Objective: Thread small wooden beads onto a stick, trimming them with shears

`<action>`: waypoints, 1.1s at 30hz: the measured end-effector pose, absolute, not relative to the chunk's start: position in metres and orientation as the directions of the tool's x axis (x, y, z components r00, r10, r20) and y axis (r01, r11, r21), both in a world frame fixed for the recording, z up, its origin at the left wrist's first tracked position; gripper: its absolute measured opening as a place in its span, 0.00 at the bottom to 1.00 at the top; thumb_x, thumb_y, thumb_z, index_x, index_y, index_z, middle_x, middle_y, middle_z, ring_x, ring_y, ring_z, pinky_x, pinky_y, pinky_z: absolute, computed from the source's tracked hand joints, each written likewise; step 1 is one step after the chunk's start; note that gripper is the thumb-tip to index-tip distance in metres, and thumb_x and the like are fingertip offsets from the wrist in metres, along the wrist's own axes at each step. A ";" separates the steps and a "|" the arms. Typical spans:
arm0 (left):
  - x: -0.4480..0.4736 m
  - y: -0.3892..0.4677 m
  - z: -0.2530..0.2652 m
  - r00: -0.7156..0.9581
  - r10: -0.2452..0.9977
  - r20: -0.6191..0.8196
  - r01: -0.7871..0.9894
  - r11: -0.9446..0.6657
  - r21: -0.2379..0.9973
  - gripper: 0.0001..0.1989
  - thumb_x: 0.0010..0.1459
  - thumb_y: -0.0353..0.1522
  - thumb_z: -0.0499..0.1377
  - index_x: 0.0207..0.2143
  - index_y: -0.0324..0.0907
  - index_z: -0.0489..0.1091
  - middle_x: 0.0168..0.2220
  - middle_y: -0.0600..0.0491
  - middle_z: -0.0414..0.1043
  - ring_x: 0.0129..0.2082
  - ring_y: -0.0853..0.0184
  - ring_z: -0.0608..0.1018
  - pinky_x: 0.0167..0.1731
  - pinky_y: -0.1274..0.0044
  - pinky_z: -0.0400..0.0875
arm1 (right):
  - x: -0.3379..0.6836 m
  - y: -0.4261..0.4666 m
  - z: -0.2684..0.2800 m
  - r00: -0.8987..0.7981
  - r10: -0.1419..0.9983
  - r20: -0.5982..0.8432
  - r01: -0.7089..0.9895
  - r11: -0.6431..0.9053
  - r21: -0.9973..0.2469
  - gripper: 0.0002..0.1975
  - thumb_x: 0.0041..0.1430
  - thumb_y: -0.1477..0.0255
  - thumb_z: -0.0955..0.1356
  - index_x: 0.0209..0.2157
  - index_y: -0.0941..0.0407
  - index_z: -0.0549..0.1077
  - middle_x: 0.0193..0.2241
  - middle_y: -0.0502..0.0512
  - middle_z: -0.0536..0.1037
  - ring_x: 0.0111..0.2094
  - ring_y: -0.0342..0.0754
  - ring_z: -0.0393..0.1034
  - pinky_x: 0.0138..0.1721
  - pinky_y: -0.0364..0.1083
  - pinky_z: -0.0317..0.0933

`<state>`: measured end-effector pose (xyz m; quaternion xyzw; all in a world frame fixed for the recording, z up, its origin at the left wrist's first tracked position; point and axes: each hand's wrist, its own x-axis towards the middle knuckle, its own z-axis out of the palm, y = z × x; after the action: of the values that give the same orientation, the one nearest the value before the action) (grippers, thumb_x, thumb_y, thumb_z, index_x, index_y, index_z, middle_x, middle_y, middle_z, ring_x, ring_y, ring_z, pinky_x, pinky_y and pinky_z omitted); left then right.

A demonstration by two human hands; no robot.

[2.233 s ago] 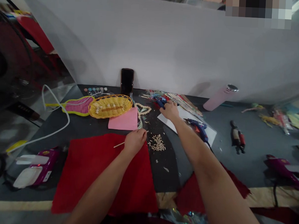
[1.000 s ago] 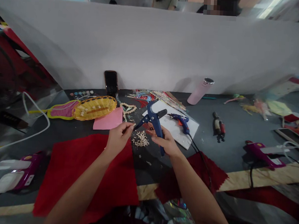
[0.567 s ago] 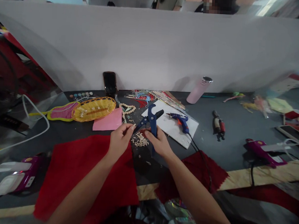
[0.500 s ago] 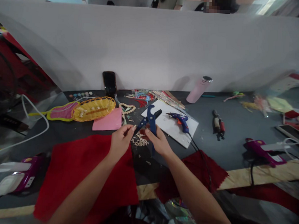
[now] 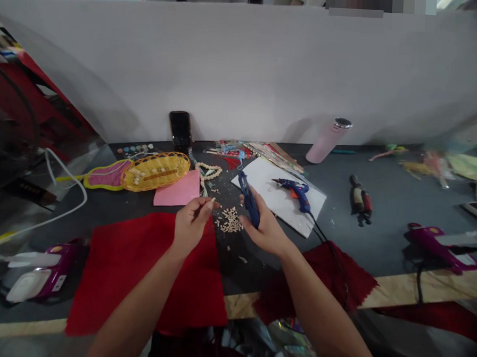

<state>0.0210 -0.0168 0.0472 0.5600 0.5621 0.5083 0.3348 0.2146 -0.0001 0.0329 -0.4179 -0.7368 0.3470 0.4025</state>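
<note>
My left hand is closed in a pinch on a small pale stick piece, whose tip shows past the thumb. In my right hand is a blue pipe cutter, held edge-on with its head pointing up and away from me. The fingers wrap its handles, and its jaws cannot be made out from this side. Between and just below both hands lies a loose pile of short pale cut pieces on the dark table. A red cloth spreads beneath my left forearm.
A blue glue gun rests on a white board to the right. Nearby are pliers and a pink bottle. On the left are a yellow basket, pink paper, a phone and a bead string.
The cutter has swung from broadside, jaws spread, to edge-on in my right hand. My hands have moved apart, and the piece in my left hand is away from the cutter.
</note>
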 end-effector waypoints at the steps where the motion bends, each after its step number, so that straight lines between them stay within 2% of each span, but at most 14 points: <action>1: 0.018 -0.016 0.046 -0.160 0.966 0.203 0.284 -0.151 0.947 0.14 0.56 0.39 0.54 0.36 0.38 0.71 0.30 0.52 0.74 0.25 0.73 0.70 0.28 0.81 0.64 | 0.213 0.002 0.031 -0.337 0.885 0.320 0.443 0.449 -0.776 0.35 0.54 0.69 0.64 0.62 0.53 0.45 0.56 0.60 0.60 0.55 0.56 0.55 0.55 0.58 0.51; 4: 0.014 -0.015 0.044 -0.192 0.956 0.222 0.266 -0.167 0.949 0.14 0.55 0.39 0.54 0.35 0.38 0.71 0.28 0.53 0.73 0.24 0.73 0.69 0.27 0.81 0.64 | 0.207 0.005 0.024 -0.374 0.871 0.319 0.647 0.492 -0.582 0.38 0.52 0.71 0.64 0.62 0.57 0.43 0.55 0.64 0.60 0.54 0.57 0.55 0.55 0.59 0.51; 7: 0.012 -0.013 0.041 -0.217 0.952 0.216 0.245 -0.161 0.956 0.13 0.55 0.39 0.55 0.34 0.39 0.71 0.26 0.54 0.71 0.23 0.74 0.68 0.26 0.82 0.63 | 0.201 0.006 0.017 -0.426 0.854 0.300 0.683 0.521 -0.512 0.36 0.50 0.72 0.64 0.60 0.58 0.49 0.51 0.63 0.63 0.52 0.56 0.57 0.54 0.56 0.54; 10: 0.012 -0.012 0.038 -0.206 0.955 0.215 0.246 -0.162 0.956 0.13 0.54 0.39 0.55 0.34 0.39 0.71 0.25 0.55 0.69 0.24 0.74 0.67 0.26 0.82 0.63 | 0.198 0.004 0.016 -0.429 0.854 0.293 0.690 0.520 -0.504 0.33 0.50 0.73 0.64 0.59 0.57 0.53 0.49 0.61 0.65 0.50 0.54 0.58 0.53 0.54 0.55; 18: 0.011 -0.013 0.034 -0.170 0.962 0.214 0.299 -0.157 0.941 0.13 0.54 0.39 0.56 0.35 0.39 0.72 0.25 0.56 0.70 0.22 0.75 0.67 0.24 0.83 0.61 | 0.199 0.002 0.018 -0.419 0.862 0.284 0.724 0.506 -0.469 0.33 0.50 0.71 0.65 0.58 0.57 0.54 0.47 0.61 0.66 0.48 0.54 0.60 0.52 0.54 0.57; 25: 0.011 -0.011 0.035 -0.145 0.969 0.198 0.313 -0.145 0.939 0.12 0.54 0.39 0.56 0.30 0.38 0.70 0.23 0.56 0.68 0.22 0.75 0.65 0.23 0.83 0.61 | 0.202 0.004 0.015 -0.440 0.845 0.303 0.729 0.533 -0.429 0.33 0.50 0.70 0.65 0.58 0.57 0.55 0.48 0.61 0.67 0.49 0.53 0.61 0.52 0.52 0.57; 33: 0.010 -0.010 0.035 -0.145 0.974 0.176 0.294 -0.128 0.947 0.11 0.54 0.37 0.55 0.28 0.38 0.69 0.22 0.57 0.66 0.22 0.75 0.64 0.24 0.83 0.60 | 0.201 0.003 0.012 -0.427 0.849 0.312 0.733 0.527 -0.430 0.32 0.50 0.70 0.64 0.58 0.56 0.56 0.48 0.60 0.67 0.49 0.54 0.62 0.51 0.52 0.59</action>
<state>0.0097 -0.0101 0.0346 0.5591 0.5670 0.5013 0.3388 0.2014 0.0028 0.0119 -0.4727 -0.8369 0.1150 0.2511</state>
